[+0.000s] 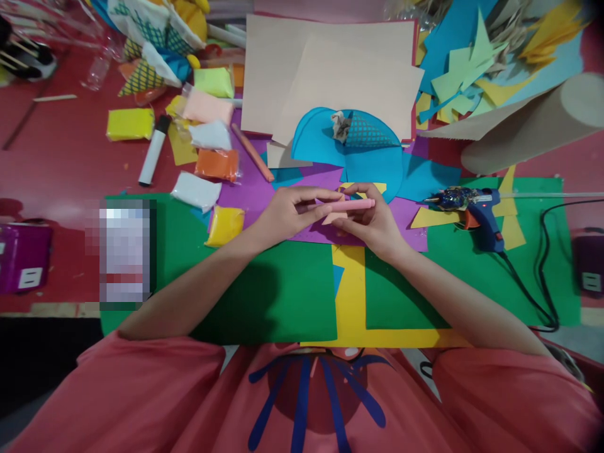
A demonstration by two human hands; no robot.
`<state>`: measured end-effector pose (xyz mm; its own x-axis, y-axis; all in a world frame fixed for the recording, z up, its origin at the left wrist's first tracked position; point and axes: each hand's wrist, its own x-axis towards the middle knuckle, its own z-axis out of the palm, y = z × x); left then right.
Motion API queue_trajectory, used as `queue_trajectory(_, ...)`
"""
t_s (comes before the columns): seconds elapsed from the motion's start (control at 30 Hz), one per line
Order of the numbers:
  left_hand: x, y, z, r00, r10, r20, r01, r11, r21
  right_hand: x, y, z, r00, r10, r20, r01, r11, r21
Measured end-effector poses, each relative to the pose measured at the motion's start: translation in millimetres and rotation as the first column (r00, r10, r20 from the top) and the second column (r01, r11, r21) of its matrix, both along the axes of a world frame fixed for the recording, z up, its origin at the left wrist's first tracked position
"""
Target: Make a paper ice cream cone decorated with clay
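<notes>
Pink plastic pen is gripped at one end by the left hand and at the other by the right hand, above the purple sheet. A small peach piece is seen beneath it, apparently pinched by the right fingers; whether it has been marked cannot be told.

Beyond the hands, a patterned blue cone is already formed, with crumpled paper at its mouth; it is laid on blue sheets. The peach piece appears loose, with no joint to the cone visible.

At the right, the glue gun is rested over the green sheet, its small red light lit. Large peach sheets are stacked at the far side. At the left, the marker and soft packets are set out.
</notes>
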<state>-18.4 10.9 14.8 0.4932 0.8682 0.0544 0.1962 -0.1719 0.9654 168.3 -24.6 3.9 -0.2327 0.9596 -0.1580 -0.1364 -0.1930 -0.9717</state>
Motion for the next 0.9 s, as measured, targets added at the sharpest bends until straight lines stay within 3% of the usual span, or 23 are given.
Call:
queue_trajectory(0.1,-0.7,2.1,1.2,0.998,-0.026,0.048,0.028,0.999,-0.045,0.5,-0.7,2.6,1.0,0.016,0.016,-0.016,1.0,0.0)
queue_trajectory(0.2,-3.4,7.4,3.3,0.993,-0.065,0.093,0.083,0.976,-0.201,1.9,-0.6,2.4,0.997,0.04,0.061,-0.042,0.999,0.026)
queue_trajectory(0.33,-8.0,15.0,3.8,0.983,-0.118,0.138,0.167,0.888,-0.429,1.5,-0.9,0.4,0.995,0.063,0.072,-0.065,0.997,0.029)
queue_trajectory(0.47,-9.3,17.4,1.1,0.976,-0.122,0.178,0.203,0.802,-0.562,-0.7,-2.3,1.6,0.998,0.035,0.043,-0.037,0.999,0.035)
queue_trajectory(0.63,-6.8,15.0,-0.3,0.98,-0.065,0.186,0.16,0.815,-0.557,-0.2,-6.4,-0.9,0.998,0.049,0.047,-0.051,0.997,0.064)
queue_trajectory(0.9,-10.3,16.0,1.4,0.986,0.0,0.166,0.093,0.829,-0.552,8.6,-11.0,-6.4,0.912,-0.092,0.401,-0.082,0.914,0.397)
